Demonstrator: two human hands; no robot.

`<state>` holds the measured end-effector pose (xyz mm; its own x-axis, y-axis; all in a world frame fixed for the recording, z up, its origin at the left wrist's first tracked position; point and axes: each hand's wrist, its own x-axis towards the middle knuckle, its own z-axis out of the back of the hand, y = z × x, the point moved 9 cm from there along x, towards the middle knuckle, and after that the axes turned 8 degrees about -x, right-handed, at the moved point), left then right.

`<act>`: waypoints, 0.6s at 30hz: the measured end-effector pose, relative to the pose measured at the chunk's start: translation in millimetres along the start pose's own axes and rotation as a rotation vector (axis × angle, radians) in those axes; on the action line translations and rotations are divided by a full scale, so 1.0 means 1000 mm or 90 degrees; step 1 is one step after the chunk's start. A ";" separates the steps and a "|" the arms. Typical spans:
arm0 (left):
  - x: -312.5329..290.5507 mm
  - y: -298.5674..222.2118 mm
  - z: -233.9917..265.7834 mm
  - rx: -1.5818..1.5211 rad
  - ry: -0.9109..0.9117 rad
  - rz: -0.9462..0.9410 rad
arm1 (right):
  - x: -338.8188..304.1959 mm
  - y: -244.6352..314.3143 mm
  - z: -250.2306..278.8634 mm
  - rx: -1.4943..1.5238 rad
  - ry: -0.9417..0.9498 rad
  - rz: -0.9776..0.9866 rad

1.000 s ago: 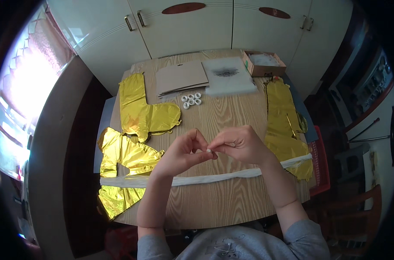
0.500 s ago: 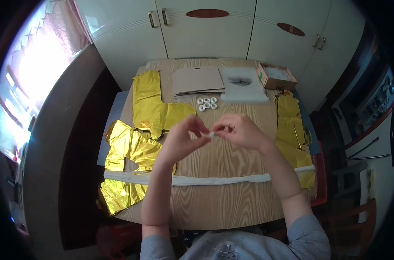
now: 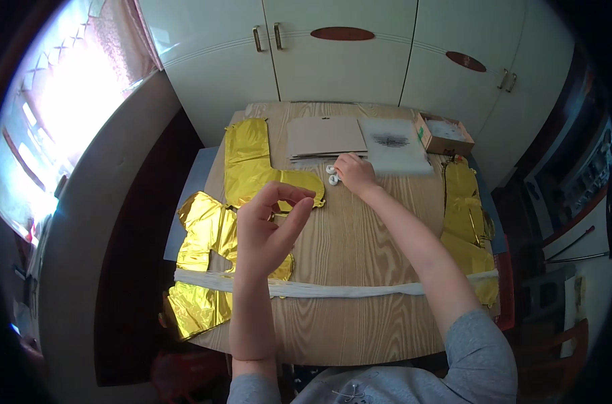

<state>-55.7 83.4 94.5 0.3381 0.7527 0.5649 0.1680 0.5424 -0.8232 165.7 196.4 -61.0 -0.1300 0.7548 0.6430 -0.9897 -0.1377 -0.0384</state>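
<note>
My left hand hovers above the near-left tabletop, its fingers curved and its thumb slightly apart from them. Nothing shows between them. Farther off, my right hand reaches down to a group of small white rolls. Its fingers are bent together around one of them, and the hand hides most of the group. Beside and beneath my left hand lie shiny gold foil balloons, one L-shaped and one crumpled. A long white strip runs across the table, passing below my left forearm.
Brown cardboard sheets and a translucent plastic bag lie at the back of the wooden table. An open cardboard box stands at the back right. Another gold foil balloon lies along the right edge. White cabinets rise behind.
My hands have parted from a small white item held between them. The right has moved forward to the white rolls; the left stays raised. The view has shifted slightly.
</note>
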 end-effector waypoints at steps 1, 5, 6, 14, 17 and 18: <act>-0.001 -0.001 0.002 -0.005 -0.002 -0.003 | -0.001 0.002 -0.003 -0.010 -0.004 0.012; -0.003 -0.005 0.005 -0.042 0.000 -0.012 | -0.011 0.005 -0.015 0.000 -0.002 0.033; -0.003 -0.004 0.006 -0.049 -0.001 -0.009 | -0.011 0.008 -0.013 0.003 0.000 0.033; -0.002 -0.004 0.002 -0.102 0.004 0.009 | -0.017 0.007 -0.001 0.047 -0.010 0.009; -0.002 0.001 0.005 -0.096 0.005 0.025 | -0.013 -0.001 0.024 0.103 -0.096 -0.047; -0.001 0.000 0.006 -0.098 0.004 0.004 | -0.014 -0.002 0.033 0.120 -0.102 -0.057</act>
<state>-62.1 84.8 94.6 0.3457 0.7529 0.5601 0.3055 0.4740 -0.8258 171.8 165.1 -44.7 -0.0166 0.6599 0.7512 -0.9662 -0.2039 0.1578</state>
